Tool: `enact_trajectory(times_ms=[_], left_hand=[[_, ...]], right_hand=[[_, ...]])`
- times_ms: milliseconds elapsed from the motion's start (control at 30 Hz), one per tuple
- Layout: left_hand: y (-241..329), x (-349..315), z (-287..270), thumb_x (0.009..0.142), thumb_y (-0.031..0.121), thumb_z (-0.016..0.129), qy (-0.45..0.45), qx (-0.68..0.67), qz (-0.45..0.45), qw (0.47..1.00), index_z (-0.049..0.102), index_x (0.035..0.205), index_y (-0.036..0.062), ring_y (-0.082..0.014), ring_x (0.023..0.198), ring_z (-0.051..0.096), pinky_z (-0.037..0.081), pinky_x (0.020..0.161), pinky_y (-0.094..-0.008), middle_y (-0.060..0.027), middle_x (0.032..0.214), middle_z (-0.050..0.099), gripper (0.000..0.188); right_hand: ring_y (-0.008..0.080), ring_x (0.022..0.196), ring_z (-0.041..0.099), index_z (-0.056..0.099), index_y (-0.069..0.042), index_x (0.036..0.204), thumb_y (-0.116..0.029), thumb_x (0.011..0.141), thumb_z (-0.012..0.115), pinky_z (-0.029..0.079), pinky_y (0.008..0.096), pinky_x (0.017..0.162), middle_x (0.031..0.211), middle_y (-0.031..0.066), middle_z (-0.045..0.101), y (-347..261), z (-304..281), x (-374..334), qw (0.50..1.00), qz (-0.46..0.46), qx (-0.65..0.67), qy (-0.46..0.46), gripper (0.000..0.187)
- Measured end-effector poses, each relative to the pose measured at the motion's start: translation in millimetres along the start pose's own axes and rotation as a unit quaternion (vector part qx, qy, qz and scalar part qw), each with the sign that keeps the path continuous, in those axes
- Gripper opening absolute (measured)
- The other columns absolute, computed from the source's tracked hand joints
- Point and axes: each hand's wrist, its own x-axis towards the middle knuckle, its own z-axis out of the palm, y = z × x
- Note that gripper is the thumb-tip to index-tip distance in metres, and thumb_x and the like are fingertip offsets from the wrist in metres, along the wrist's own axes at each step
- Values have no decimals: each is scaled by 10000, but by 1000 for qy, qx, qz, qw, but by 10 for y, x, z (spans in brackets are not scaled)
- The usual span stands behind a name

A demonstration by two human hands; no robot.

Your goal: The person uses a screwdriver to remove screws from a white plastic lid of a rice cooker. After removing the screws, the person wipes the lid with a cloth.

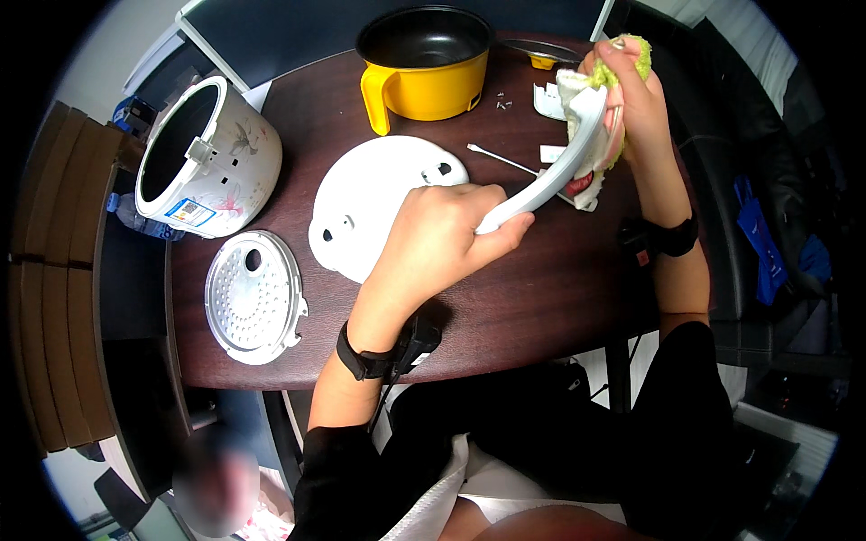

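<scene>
My left hand [444, 230] grips one end of a curved white handle [552, 178], which is lifted above the dark wooden table. My right hand [642, 104] is closed around a fluffy yellow-green, white and pink cloth [637, 56] at the handle's far end. Part of the cloth hangs along the handle's right side. Partly behind my left hand lies a round white lid cover [374, 194] with openings in it. Beyond the handle are a screwdriver [502, 157], a few small screws [503, 105] and a white plastic piece [548, 101].
A white rice cooker body [260, 149] with a flower print stands open at the left. A perforated metal inner lid [253, 311] lies in front of it. The yellow pot [442, 88] and a pan lid [546, 52] are at the back. A black sofa [722, 225] borders the right.
</scene>
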Motion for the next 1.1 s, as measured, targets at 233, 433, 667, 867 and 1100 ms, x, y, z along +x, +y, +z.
enact_trajectory(times_ms=[233,433,667,867,1100], left_hand=[[-19,0,20,813,267,631,12,-3,-11,1000,590,667,26,-267,477,543,414,480,-340,-121,528,522,284],[-21,7,57,818,291,619,-1,10,-38,999,596,657,34,-278,478,548,425,481,-348,-119,520,534,304],[16,3,76,833,266,618,-21,-10,-24,999,615,681,23,-228,439,536,410,467,-315,-105,508,525,288],[16,8,75,820,283,616,-18,-42,-44,998,614,654,27,-271,470,552,429,479,-343,-124,525,553,305],[16,0,78,839,265,617,-32,-44,-26,998,610,679,15,-222,443,544,412,468,-305,-98,509,526,297]], right_hand=[[146,747,615,563,-57,926,-262,916,491,506,264,661,873,61,624,60,232,-65,973,125,190,50,217],[143,758,607,539,-91,1013,-439,851,565,494,271,707,858,41,605,122,124,-78,965,229,128,0,384],[125,749,598,478,-86,1065,-405,834,595,491,265,660,869,45,584,149,88,-49,976,200,58,70,410],[119,758,597,505,-70,1049,-391,825,615,487,256,673,869,48,588,48,206,-91,978,170,114,32,406],[91,666,593,551,-68,993,-289,865,604,472,225,589,757,10,586,29,221,-117,979,142,2,143,261]])
